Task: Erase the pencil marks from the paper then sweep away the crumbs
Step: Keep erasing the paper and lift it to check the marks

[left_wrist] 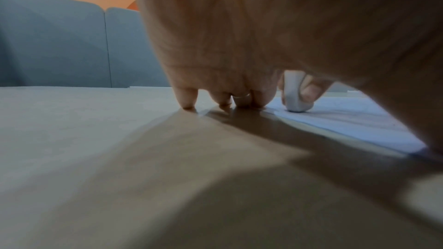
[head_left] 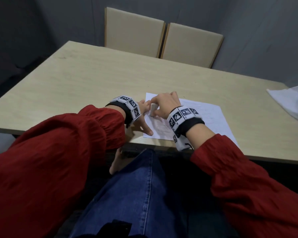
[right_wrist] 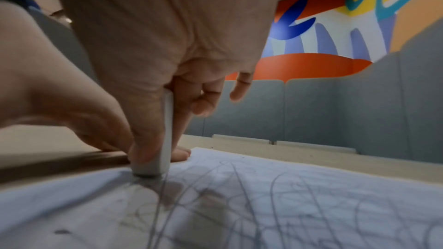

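Two hands on the wooden table (head_left: 86,79): left flat, right pinching the eraser (head_left: 152,110) on paper (head_left: 212,117).

One eraser (head_left: 152,109) — two chairs (head_left: 133,32)

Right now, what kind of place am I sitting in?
Probably an office meeting nook or a shared workspace. A long pale wood table faces two padded chairs, grey partition panels close it in, and a bright painted mural fills the wall above them.
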